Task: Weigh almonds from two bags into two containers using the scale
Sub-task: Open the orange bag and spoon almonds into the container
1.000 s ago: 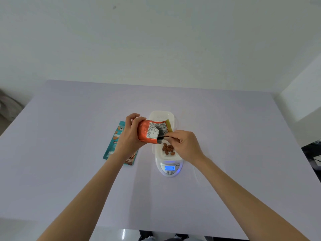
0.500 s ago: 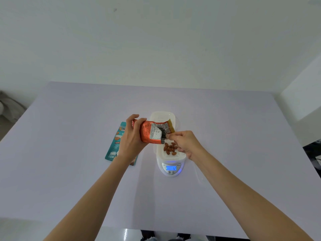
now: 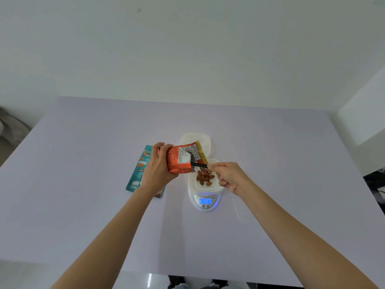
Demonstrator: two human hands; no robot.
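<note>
Left hand (image 3: 158,167): wrapped around the orange bag (image 3: 180,160), tipped sideways, mouth toward the right hand.
Right hand (image 3: 228,177): fingers pinched on the bag's black mouth strip.
Almonds (image 3: 204,178): in the white container (image 3: 205,185) on the scale (image 3: 205,202), under the bag's mouth.
Second container (image 3: 195,139): beyond both hands.
Teal bag (image 3: 138,170): flat on the worktop (image 3: 83,205), under the left wrist.

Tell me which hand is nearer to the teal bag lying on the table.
Left. The left hand grips the orange bag directly over the teal bag; the right hand is off beside the scale.
</note>
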